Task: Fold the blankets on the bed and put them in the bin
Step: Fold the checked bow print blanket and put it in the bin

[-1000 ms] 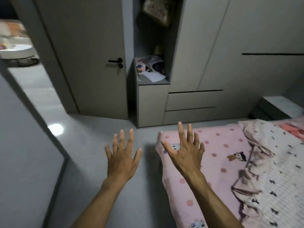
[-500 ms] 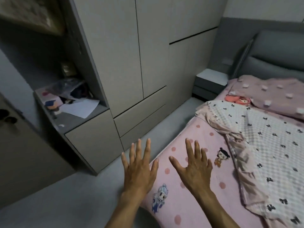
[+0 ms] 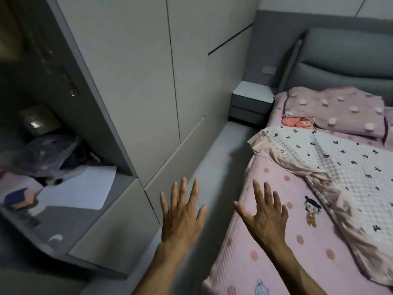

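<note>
A white blanket (image 3: 348, 167) with small black bows and a pale pink frilled edge lies spread and rumpled over the right side of the bed (image 3: 274, 248), which has a pink dotted sheet. My left hand (image 3: 182, 213) is held out flat with spread fingers over the floor gap beside the bed, holding nothing. My right hand (image 3: 263, 218) is also flat with spread fingers, above the bed's near left edge, a short way left of the blanket's frill. No bin is in view.
A mauve pillow (image 3: 338, 111) and a small red cloth (image 3: 297, 122) lie at the head of the bed below a grey headboard (image 3: 348, 71). A nightstand (image 3: 251, 103) stands in the corner. Wardrobe doors (image 3: 148, 81) and a cluttered shelf (image 3: 63, 177) line the left.
The view has swung right, from the door and floor to the bed and headboard. Both hands stay outstretched and empty; the right one now hovers over the bed's edge.
</note>
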`<act>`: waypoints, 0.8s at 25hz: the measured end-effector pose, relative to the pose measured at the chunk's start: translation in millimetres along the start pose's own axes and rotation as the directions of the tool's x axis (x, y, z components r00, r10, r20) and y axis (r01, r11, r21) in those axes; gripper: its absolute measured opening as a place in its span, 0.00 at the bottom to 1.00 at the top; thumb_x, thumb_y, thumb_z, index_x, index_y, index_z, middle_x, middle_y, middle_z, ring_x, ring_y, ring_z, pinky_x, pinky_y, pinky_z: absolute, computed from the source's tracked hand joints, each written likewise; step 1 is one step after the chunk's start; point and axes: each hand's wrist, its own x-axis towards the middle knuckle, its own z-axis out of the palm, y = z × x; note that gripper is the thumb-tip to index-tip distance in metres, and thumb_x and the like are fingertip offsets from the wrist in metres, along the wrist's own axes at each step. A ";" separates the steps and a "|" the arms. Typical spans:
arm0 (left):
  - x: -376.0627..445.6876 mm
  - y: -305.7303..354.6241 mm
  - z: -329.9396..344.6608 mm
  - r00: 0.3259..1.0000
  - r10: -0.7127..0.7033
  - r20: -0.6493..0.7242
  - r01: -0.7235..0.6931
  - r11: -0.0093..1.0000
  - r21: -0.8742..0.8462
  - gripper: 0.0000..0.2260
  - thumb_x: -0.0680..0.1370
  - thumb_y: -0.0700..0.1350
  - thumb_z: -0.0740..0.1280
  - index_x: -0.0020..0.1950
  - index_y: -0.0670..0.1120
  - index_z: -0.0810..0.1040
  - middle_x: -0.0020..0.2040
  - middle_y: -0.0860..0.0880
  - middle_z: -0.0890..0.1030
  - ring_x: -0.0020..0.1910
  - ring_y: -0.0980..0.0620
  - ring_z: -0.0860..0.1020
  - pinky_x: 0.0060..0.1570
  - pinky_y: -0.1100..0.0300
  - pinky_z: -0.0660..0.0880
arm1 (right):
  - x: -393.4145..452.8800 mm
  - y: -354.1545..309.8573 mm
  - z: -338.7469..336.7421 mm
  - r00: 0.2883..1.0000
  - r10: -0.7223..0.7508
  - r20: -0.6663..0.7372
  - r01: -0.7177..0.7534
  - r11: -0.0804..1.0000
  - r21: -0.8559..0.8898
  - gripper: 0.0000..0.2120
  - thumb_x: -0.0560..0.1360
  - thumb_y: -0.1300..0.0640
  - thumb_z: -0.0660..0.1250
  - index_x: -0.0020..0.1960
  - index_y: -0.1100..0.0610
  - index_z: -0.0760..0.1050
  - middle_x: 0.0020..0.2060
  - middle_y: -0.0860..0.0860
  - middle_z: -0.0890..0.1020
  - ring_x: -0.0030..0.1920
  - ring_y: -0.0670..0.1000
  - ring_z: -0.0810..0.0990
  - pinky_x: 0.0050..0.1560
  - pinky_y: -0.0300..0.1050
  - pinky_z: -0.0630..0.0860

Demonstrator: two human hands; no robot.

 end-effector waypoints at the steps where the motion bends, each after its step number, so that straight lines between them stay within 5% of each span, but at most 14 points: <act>1: 16.1 -6.8 2.5 0.999 0.027 0.027 -0.027 1.000 -0.007 0.32 0.77 0.61 0.51 0.79 0.54 0.50 0.78 0.44 0.60 0.76 0.41 0.60 0.71 0.35 0.50 | 6.4 -5.5 3.0 0.999 0.044 -0.009 -0.044 0.999 -0.013 0.43 0.67 0.20 0.40 0.77 0.36 0.39 0.80 0.48 0.47 0.79 0.59 0.50 0.74 0.65 0.50; 4: 67.1 0.7 12.9 0.974 0.207 0.088 -0.201 0.977 -0.075 0.31 0.79 0.62 0.48 0.80 0.52 0.50 0.72 0.43 0.70 0.69 0.40 0.71 0.68 0.33 0.59 | 36.4 -15.9 7.5 0.979 0.198 -0.053 -0.200 0.979 -0.037 0.43 0.65 0.19 0.38 0.76 0.35 0.36 0.78 0.46 0.42 0.79 0.58 0.50 0.74 0.65 0.50; 8: 155.4 36.4 37.1 0.897 0.379 0.226 -0.362 0.925 -0.115 0.28 0.80 0.60 0.38 0.79 0.51 0.48 0.70 0.43 0.74 0.67 0.41 0.74 0.59 0.33 0.67 | 95.9 -1.1 10.6 0.902 0.411 -0.134 -0.412 0.911 0.022 0.42 0.68 0.20 0.45 0.75 0.36 0.36 0.79 0.48 0.45 0.79 0.57 0.50 0.76 0.65 0.52; 11: 228.5 60.4 58.8 0.808 0.513 0.291 -0.513 0.854 -0.080 0.29 0.81 0.60 0.37 0.78 0.51 0.57 0.70 0.43 0.73 0.67 0.41 0.73 0.56 0.32 0.72 | 151.5 12.6 14.6 0.818 0.551 -0.167 -0.537 0.835 0.122 0.43 0.69 0.21 0.46 0.77 0.38 0.39 0.80 0.48 0.47 0.79 0.56 0.51 0.75 0.64 0.55; 15: 300.2 107.3 81.2 0.684 0.652 0.328 -0.669 0.739 -0.075 0.28 0.81 0.59 0.44 0.77 0.49 0.62 0.71 0.42 0.72 0.67 0.39 0.73 0.59 0.32 0.70 | 195.0 32.6 17.6 0.713 0.683 -0.159 -0.666 0.730 0.153 0.43 0.70 0.22 0.48 0.78 0.38 0.39 0.80 0.48 0.46 0.79 0.57 0.49 0.75 0.63 0.55; 20: 389.9 204.8 135.1 0.464 0.841 0.278 -0.847 0.513 -0.138 0.32 0.75 0.59 0.53 0.77 0.50 0.61 0.71 0.43 0.71 0.69 0.40 0.71 0.67 0.35 0.59 | 251.4 81.1 14.6 0.493 0.847 -0.199 -0.829 0.526 0.188 0.44 0.66 0.20 0.39 0.77 0.36 0.37 0.80 0.47 0.46 0.79 0.56 0.49 0.75 0.61 0.55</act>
